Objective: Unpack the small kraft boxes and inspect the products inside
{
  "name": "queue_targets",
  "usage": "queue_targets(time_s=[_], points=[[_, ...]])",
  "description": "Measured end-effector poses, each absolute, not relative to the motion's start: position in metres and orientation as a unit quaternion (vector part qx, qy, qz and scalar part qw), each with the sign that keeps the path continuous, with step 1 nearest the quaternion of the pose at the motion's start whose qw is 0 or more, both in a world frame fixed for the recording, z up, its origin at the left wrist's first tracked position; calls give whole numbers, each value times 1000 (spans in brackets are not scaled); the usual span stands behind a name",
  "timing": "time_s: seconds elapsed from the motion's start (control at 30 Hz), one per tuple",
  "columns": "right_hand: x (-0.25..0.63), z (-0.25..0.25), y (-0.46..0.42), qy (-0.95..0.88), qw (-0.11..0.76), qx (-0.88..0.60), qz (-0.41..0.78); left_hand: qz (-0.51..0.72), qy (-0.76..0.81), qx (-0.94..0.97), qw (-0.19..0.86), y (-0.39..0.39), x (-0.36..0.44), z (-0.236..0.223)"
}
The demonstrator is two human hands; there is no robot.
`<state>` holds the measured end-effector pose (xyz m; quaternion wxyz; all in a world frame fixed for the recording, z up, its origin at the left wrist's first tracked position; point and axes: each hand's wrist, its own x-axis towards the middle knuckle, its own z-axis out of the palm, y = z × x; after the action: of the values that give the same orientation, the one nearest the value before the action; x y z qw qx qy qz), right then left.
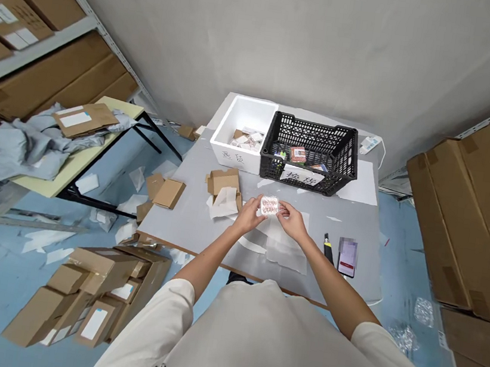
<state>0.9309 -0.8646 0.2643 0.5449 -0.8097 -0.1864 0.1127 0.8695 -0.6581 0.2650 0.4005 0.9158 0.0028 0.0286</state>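
Between both hands, above the grey table (187, 212), is a small clear plastic pack (270, 205) with rows of small pinkish-red pieces inside. My left hand (250, 215) grips its left edge, and the fingers of my right hand (292, 220) pinch its right edge. Just left of my left hand lies an opened cardboard box (223, 182) with white wrapping paper (225, 203) spilling from it. Sheets of thin white paper (287, 252) lie beneath my hands. What exactly the pieces in the pack are is too small to make out.
At the table's back stand a white foam box (239, 157) and a black plastic crate (308, 181), both holding small packs. A utility knife (329, 250) and a phone (347, 257) lie at the right. Cartons (101, 267) are stacked on the floor at left; shelves flank both sides.
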Motion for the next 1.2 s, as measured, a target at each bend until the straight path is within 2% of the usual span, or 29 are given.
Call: queue_targets(time_s=[0.2, 0.5, 0.87, 1.2], points=[[954, 274, -775, -141, 557, -815, 70, 44, 23, 912, 407, -589, 900, 276], [1001, 277, -670, -92, 577, -808, 69, 81, 27, 900, 427, -500, 949, 287], [1058, 280, -615, -82, 550, -830, 40, 146, 107, 877, 445, -462, 1013, 285], [1090, 270, -600, -26, 541, -840, 40, 121, 90, 869, 470, -455, 1042, 276]])
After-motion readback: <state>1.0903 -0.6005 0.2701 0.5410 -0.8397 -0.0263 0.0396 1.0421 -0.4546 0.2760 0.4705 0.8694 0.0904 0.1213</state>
